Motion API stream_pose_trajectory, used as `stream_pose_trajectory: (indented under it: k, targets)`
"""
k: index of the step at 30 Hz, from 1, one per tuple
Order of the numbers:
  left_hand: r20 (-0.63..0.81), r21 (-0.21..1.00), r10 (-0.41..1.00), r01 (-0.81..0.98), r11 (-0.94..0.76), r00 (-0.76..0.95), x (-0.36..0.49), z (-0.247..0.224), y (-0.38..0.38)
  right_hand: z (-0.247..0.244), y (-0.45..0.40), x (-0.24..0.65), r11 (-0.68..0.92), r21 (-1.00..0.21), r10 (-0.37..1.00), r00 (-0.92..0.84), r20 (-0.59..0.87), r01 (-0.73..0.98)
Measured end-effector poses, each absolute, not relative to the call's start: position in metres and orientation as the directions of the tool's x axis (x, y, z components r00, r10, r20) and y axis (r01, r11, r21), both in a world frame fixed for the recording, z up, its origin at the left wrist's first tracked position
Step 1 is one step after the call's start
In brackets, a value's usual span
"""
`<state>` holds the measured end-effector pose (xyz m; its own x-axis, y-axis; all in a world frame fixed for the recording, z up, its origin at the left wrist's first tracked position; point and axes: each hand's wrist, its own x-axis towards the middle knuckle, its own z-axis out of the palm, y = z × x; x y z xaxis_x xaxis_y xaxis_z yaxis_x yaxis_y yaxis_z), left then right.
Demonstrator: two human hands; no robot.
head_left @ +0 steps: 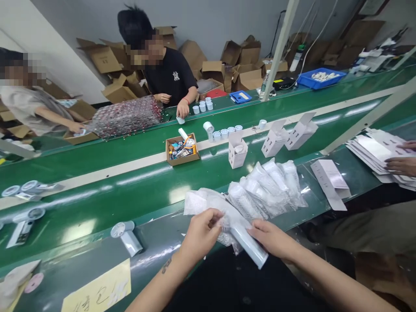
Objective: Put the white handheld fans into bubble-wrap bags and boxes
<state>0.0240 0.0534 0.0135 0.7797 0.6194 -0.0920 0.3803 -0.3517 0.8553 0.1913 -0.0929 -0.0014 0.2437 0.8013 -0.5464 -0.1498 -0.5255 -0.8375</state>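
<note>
A white interlocked "NY" logo (176, 76) stood on the chest of a black T-shirt (167, 66). Handwriting on a yellow sheet (89, 291) and small dark printed marks on a white carton (273, 142) could not be read.

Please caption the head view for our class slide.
Left hand gripping clear plastic wrap, right hand holding a pale blue device, beside a cluster of bagged pieces.

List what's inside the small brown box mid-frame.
Brown box: a jumble of small orange, blue and silvery pieces, plus a white piece at the back rim. Whatever lies beneath the top layer is covered; can't tell.
</note>
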Motion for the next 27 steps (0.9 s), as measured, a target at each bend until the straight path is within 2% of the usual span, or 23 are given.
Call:
stream_pose_trajectory:
  k: [2, 4, 5, 6, 8, 10, 12, 14, 16, 18, 20, 24, 25, 27]
  targets:
    - [-0.31, 0.885, 0.464, 0.431, -0.178, 0.83, 0.034, 0.025, 0.044, 0.011, -0.109, 0.208, -0.558, -0.829, 0.805, 0.27, -0.529, 0.039]
    - [-0.408, 0.9, 0.253, 0.433, -0.048, 0.877, 0.048, 0.033, 0.035, 0.026, -0.12, 0.221, -0.562, -0.827, 0.803, 0.261, -0.535, 0.033]
    - [-0.419, 0.906, 0.199, 0.423, 0.027, 0.886, 0.055, 0.036, 0.032, 0.033, -0.124, 0.226, -0.562, -0.827, 0.801, 0.238, -0.549, -0.017]
    - [-0.42, 0.907, 0.199, 0.404, 0.119, 0.885, 0.063, 0.039, 0.03, 0.039, -0.127, 0.231, -0.567, -0.82, 0.793, 0.214, -0.57, -0.079]
    - [-0.418, 0.897, 0.292, 0.342, 0.279, 0.86, 0.076, 0.046, 0.028, 0.052, -0.131, 0.24, -0.556, -0.812, 0.783, 0.217, -0.583, -0.177]
    - [-0.397, 0.899, 0.304, 0.299, 0.32, 0.866, 0.085, 0.054, 0.03, 0.063, -0.134, 0.249, -0.478, -0.856, 0.804, 0.296, -0.516, -0.196]
    - [-0.297, 0.944, 0.157, 0.265, 0.196, 0.942, 0.092, 0.059, 0.033, 0.07, -0.133, 0.257, -0.387, -0.901, 0.835, 0.341, -0.433, -0.196]
    - [-0.135, 0.987, 0.063, 0.14, -0.076, 0.989, 0.101, 0.057, 0.038, 0.073, -0.128, 0.262, -0.321, -0.912, 0.855, 0.338, -0.395, -0.255]
    - [0.06, 0.911, 0.136, 0.001, -0.412, 0.989, 0.116, 0.046, 0.046, 0.071, -0.117, 0.265, -0.238, -0.902, 0.874, 0.326, -0.361, -0.361]
    - [0.189, 0.789, 0.215, -0.018, -0.615, 0.958, 0.136, 0.034, 0.052, 0.067, -0.105, 0.266, -0.15, -0.876, 0.905, 0.292, -0.308, -0.458]
    - [0.186, 0.769, 0.179, -0.03, -0.639, 0.966, 0.158, 0.028, 0.055, 0.067, -0.095, 0.269, -0.14, -0.874, 0.944, 0.204, -0.26, -0.465]
    - [0.157, 0.789, -0.11, -0.192, -0.584, 0.981, 0.191, 0.037, 0.047, 0.063, -0.102, 0.291, -0.235, -0.941, 0.967, 0.038, -0.251, -0.244]
    - [0.181, 0.787, -0.135, -0.226, -0.574, 0.974, 0.195, 0.04, 0.045, 0.055, -0.109, 0.303, -0.219, -0.941, 0.968, 0.062, -0.242, -0.257]
    - [0.236, 0.8, -0.065, -0.232, -0.553, 0.97, 0.2, 0.042, 0.041, 0.027, -0.13, 0.334, -0.109, -0.912, 0.921, 0.305, -0.242, -0.396]
